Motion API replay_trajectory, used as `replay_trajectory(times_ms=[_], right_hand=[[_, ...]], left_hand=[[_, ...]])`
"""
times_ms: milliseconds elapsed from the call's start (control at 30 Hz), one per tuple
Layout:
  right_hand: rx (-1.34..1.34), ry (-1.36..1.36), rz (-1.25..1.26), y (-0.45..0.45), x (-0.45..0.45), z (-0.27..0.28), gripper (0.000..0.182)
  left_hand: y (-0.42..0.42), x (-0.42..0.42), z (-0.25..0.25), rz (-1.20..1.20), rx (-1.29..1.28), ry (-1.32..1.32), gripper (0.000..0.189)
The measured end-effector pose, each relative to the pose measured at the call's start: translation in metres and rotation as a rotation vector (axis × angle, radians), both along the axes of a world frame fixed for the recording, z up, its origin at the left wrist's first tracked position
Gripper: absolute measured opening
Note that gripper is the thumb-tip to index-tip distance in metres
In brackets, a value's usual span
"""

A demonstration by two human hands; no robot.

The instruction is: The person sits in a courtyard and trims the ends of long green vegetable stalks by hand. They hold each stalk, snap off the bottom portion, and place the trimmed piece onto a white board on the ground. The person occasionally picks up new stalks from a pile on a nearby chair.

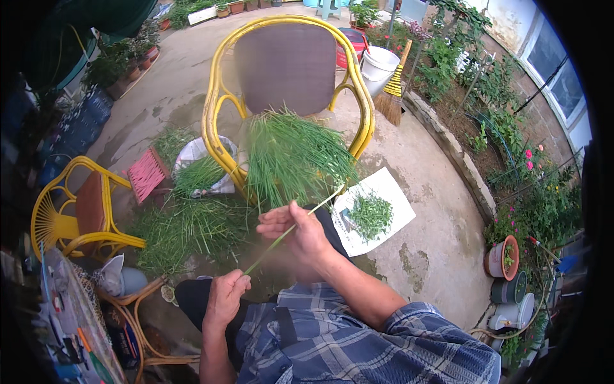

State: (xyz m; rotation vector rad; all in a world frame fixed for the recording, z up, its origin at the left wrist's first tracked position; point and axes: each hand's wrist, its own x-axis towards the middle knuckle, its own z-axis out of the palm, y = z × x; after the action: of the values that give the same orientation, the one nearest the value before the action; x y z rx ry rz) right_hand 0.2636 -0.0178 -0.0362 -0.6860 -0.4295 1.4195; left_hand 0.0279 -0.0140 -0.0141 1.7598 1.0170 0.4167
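Observation:
My left hand (226,293) is closed on the green end of a long thin leafy stalk (274,244), which looks like a garlic scape or chive. The stalk runs up and right across the palm of my right hand (304,233), its pale end beyond the thumb. The right fingers are spread; whether they grip the stalk cannot be told. Just ahead, a large heap of long green stalks (297,153) lies on the seat of a yellow-framed chair (371,115). To its right, short green pieces (370,216) lie on a white sheet (402,206) on the ground.
More greens (192,235) lie on the ground at the left, beside a lined basket (228,144) of greens and a small pink-strapped stool (147,175). Another yellow chair (93,201) is farther left. A white bucket (380,65) and a broom (394,91) stand behind, near a raised bed's edge (451,144).

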Motion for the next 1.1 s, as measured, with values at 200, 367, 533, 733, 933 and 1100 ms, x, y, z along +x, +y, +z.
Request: replay_trajectory(times_ms=[200, 367, 533, 733, 933, 1100], right_hand=[[0.002, 0.070, -0.148, -0.004, 0.039, -0.009, 0.057], [0.085, 0.122, -0.100, 0.010, 0.043, -0.003, 0.058], [0.089, -0.354, 0.015, 0.019, -0.009, -0.008, 0.053], [0.047, -0.479, 0.194, 0.031, -0.073, -0.036, 0.051], [-0.244, -0.385, 0.409, 0.047, -0.081, -0.087, 0.055], [-0.324, -0.558, 0.621, 0.055, -0.058, -0.111, 0.042]], left_hand=[[0.001, -0.019, -0.026, 0.021, -0.023, -0.052, 0.032], [0.000, -0.045, -0.072, 0.188, 0.236, 0.201, 0.020], [0.008, -0.036, -0.048, 0.434, 0.515, 0.230, 0.017], [0.019, -0.009, -0.032, 0.321, 0.141, -0.266, 0.023], [0.017, -0.002, -0.065, 0.404, -0.173, -0.292, 0.017], [0.054, -0.025, -0.109, 0.606, -0.144, -0.151, 0.017]])
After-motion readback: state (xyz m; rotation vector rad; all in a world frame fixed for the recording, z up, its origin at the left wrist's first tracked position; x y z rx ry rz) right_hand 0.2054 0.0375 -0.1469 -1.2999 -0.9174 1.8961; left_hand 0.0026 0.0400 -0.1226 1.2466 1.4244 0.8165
